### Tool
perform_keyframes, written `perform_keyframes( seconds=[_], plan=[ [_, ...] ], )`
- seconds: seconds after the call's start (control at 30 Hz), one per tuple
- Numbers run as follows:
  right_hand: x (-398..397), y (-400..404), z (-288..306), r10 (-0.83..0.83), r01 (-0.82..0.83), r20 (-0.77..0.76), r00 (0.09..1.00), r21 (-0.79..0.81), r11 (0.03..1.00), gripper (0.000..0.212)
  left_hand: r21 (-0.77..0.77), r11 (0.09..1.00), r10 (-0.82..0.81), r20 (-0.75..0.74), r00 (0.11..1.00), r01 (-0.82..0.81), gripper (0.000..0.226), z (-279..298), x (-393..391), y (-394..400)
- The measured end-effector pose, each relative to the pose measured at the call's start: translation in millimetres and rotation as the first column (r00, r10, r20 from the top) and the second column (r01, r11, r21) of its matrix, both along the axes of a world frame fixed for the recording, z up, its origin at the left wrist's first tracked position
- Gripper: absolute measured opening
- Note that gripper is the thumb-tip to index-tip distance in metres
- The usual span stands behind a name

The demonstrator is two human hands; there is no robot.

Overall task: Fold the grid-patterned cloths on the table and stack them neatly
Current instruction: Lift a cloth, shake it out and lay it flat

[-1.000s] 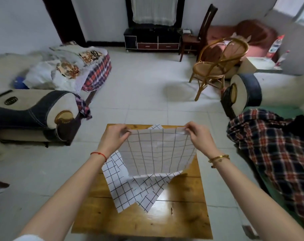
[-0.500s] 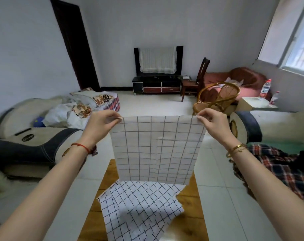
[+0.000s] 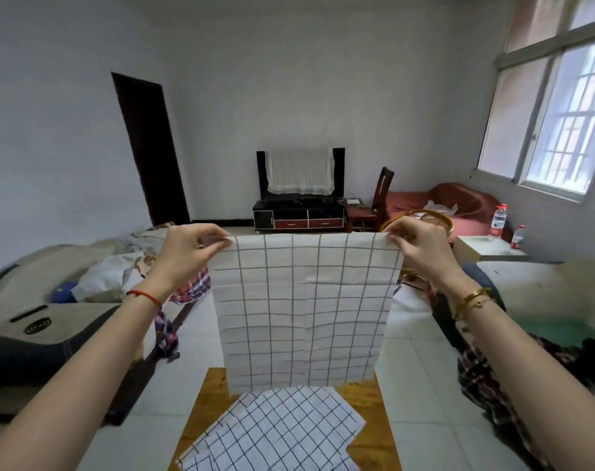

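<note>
A white grid-patterned cloth (image 3: pixel 303 311) hangs flat in the air in front of me, stretched between both hands. My left hand (image 3: pixel 191 253) pinches its top left corner and my right hand (image 3: pixel 415 251) pinches its top right corner. Its lower edge hangs just above the far end of the wooden table (image 3: pixel 367 399). On the table below lie more grid-patterned cloths (image 3: pixel 275 433), spread loosely and overlapping, their near part cut off by the frame's bottom edge.
A sofa (image 3: pixel 34 321) with pillows and plaid fabric stands to the left. Another sofa (image 3: pixel 544 290) with a plaid blanket (image 3: pixel 486 379) is on the right. A rattan chair (image 3: pixel 421 219), a TV stand (image 3: pixel 299 215) and a white side table (image 3: pixel 486 248) with bottles stand beyond on the tiled floor.
Both hands have lifted the cloth from just above the table to chest height, so it now hangs fully open. My view has tilted up toward the room.
</note>
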State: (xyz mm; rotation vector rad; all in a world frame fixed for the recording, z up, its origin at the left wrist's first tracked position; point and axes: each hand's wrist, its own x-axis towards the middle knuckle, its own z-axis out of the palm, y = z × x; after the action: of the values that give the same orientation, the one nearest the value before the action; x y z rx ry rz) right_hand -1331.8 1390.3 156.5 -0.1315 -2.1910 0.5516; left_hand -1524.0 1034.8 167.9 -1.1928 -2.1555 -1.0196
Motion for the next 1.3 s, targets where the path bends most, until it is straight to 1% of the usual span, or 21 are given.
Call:
perform_keyframes(
  seconds=[0.27,0.37,0.53,0.77,1.07,1.13,1.3],
  plan=[
    [9.6,2.4,10.0,0.055,-0.054,0.029,0.998,-0.010,0.998,0.009,-0.003,0.999,-0.049,0.045,0.998,0.049,0.015,8.7,1.1,-4.3],
    [15.0,1.3,9.9,0.053,-0.053,0.026,0.998,-0.002,0.999,0.008,-0.018,0.999,-0.050,0.043,0.998,0.051,0.014,8.6,4.2,-4.7],
    [23.5,-0.9,6.6,0.048,-0.048,0.046,0.998,-0.001,0.999,0.004,-0.028,0.998,-0.058,0.081,0.995,0.060,0.015,5.4,10.4,-6.6],
    [38.8,-8.7,-0.1,0.086,-0.087,0.072,0.994,0.000,0.996,0.004,-0.102,0.991,-0.080,0.115,0.990,0.092,0.015,-9.9,15.2,-19.9],
    [57.8,-12.3,-6.0,0.196,-0.187,0.107,0.975,-0.088,0.978,0.006,-0.095,0.984,-0.125,0.244,0.962,0.152,0.022,-13.1,31.8,-39.9],
    [60.1,-12.3,-6.9,0.227,-0.215,0.113,0.967,-0.110,0.970,0.005,-0.080,0.984,-0.134,0.274,0.952,0.162,0.019,-12.5,31.9,-44.2],
    [59.4,-9.7,-11.6,0.317,-0.290,0.102,0.943,-0.218,0.932,0.007,-0.115,0.976,-0.140,0.326,0.935,0.187,0.020,-6.3,38.0,-47.1]
  ],
)
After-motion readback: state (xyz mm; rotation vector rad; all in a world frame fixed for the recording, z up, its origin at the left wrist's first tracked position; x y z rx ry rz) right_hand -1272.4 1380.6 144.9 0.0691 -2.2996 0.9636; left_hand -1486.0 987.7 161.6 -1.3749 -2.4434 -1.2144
